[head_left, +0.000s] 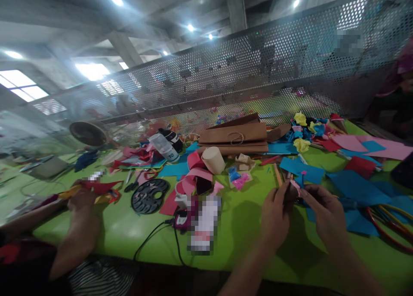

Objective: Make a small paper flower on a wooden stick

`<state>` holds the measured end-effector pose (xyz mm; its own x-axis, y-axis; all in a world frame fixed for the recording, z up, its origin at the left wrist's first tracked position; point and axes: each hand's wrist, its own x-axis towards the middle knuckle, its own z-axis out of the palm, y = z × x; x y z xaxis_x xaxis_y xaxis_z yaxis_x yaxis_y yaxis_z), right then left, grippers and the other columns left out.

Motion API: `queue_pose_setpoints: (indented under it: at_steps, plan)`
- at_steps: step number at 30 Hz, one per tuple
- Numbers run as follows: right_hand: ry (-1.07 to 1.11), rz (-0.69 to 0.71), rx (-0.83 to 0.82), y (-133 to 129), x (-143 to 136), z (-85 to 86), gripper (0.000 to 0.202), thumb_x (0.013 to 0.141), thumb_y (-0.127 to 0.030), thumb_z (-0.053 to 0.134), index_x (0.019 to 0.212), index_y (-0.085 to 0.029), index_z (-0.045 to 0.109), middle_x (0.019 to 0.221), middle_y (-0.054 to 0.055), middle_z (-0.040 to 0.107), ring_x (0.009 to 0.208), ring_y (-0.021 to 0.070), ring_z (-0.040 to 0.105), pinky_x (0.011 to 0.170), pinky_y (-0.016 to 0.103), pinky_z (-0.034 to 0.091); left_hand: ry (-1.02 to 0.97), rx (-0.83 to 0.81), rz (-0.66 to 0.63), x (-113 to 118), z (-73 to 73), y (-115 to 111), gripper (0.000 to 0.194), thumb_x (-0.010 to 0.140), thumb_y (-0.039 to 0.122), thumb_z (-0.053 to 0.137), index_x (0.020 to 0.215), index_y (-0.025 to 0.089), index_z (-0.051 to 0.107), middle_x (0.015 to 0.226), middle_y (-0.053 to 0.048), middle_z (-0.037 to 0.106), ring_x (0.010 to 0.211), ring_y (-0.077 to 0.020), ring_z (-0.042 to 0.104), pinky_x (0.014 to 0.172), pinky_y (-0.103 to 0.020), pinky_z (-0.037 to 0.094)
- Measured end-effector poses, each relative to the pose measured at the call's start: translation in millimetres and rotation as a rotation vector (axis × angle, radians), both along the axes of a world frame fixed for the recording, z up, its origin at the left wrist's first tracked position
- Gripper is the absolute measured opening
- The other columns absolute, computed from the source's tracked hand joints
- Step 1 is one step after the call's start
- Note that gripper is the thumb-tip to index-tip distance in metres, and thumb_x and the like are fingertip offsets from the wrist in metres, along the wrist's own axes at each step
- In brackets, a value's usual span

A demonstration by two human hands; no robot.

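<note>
Pink scrap (295, 185) sits pinched between my 2 grips, left hand (274, 216) & right hand (324, 214) both closed on it, just above the green bench (129, 227), w/ blue sheets (355, 188) beside.

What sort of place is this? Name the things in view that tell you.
Probably a craft workshop in a factory-like hall: coloured paper sheets litter a green table, brown paper bags lie stacked, and a perforated metal screen divides the benches.
</note>
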<state>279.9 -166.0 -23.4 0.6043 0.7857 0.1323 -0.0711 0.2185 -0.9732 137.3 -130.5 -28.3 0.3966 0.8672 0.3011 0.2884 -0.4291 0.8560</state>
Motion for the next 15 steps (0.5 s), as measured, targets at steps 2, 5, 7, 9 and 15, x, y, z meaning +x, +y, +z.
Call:
queue_pose_setpoints:
  at_steps: [2, 5, 7, 9, 15]
  plan:
    - [0.014, -0.023, 0.031, -1, 0, 1.3, 0.026, 0.079, -0.047, 0.085, 0.088, -0.025, 0.076, 0.088, 0.002, 0.073, 0.086, 0.0205, 0.065, 0.077, 0.032, 0.053, -0.194, -0.138, -0.036, 2, -2.2, 3, 0.061, 0.094, 0.016, 0.06, 0.153, 0.031, 0.05, 0.13, -0.01, 0.066, 0.116, -0.0269, 0.062, 0.103, -0.04, 0.047]
    - [0.043, -0.066, 0.116, -3, 1, 2.7, 0.021, 0.085, -0.044, 0.081, 0.095, -0.026, 0.077, 0.095, 0.003, 0.075, 0.094, 0.0206, 0.067, 0.082, 0.032, 0.052, -0.493, -0.395, -0.106, 4, -4.1, 8, 0.048, 0.094, 0.034, 0.068, 0.14, 0.023, 0.058, 0.125, -0.012, 0.07, 0.109, -0.0244, 0.065, 0.096, -0.037, 0.05]
    - [0.055, -0.066, 0.14, -4, 2, 2.4, 0.02, 0.086, -0.043, 0.08, 0.096, -0.026, 0.076, 0.098, 0.003, 0.076, 0.097, 0.0209, 0.068, 0.085, 0.032, 0.052, -0.629, -0.518, -0.14, 3, -3.7, 11, 0.042, 0.092, 0.044, 0.073, 0.125, 0.019, 0.066, 0.119, -0.012, 0.072, 0.103, -0.0221, 0.066, 0.09, -0.033, 0.05]
    - [0.038, -0.05, 0.119, -5, 3, 1.0, 0.021, 0.085, -0.044, 0.08, 0.095, -0.026, 0.076, 0.097, 0.003, 0.076, 0.096, 0.0219, 0.068, 0.084, 0.034, 0.053, -0.702, -0.599, -0.158, 2, -2.9, 13, 0.04, 0.09, 0.048, 0.075, 0.115, 0.017, 0.07, 0.111, -0.011, 0.074, 0.095, -0.0191, 0.066, 0.086, -0.03, 0.049]
    - [-0.057, 0.05, 0.002, 1, 3, -9.3, 0.033, 0.079, -0.05, 0.083, 0.102, -0.027, 0.075, 0.1, 0.004, 0.075, 0.094, 0.0256, 0.067, 0.083, 0.042, 0.055, -0.866, -0.788, -0.152, 1, -7.2, 16, 0.047, 0.079, 0.049, 0.087, 0.112, 0.018, 0.076, 0.103, -0.009, 0.077, 0.09, -0.0171, 0.067, 0.078, -0.026, 0.047]
